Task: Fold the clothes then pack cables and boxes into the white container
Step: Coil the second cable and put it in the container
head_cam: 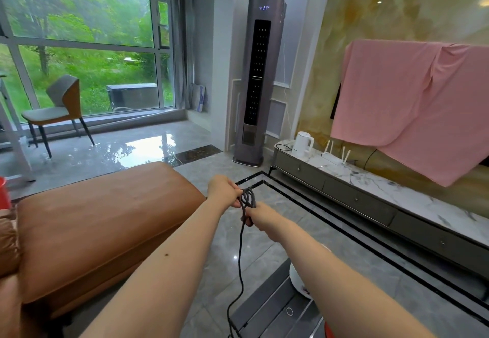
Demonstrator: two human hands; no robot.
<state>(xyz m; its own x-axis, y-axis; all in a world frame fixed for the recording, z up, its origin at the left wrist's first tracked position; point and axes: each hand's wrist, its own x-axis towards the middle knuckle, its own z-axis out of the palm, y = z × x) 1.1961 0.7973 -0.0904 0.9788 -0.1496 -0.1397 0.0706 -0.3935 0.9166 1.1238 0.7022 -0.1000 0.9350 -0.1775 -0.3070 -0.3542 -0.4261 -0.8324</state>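
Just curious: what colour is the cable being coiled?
Dark grey, nearly black cable; it shows best in the head view.

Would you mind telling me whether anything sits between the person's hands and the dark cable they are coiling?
Nothing does: the left hand already grips the coiled loops of the dark cable, and the right hand pinches it just below. The rest of the cable hangs free toward the floor. No white container can be clearly made out in this view.

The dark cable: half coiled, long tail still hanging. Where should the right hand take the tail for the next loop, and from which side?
Probably just below the coil that the left hand holds, where the dark cable hangs straight and taut. The right hand already pinches there; slide down it, coming from the right, since lower down the tail curves toward the floor.
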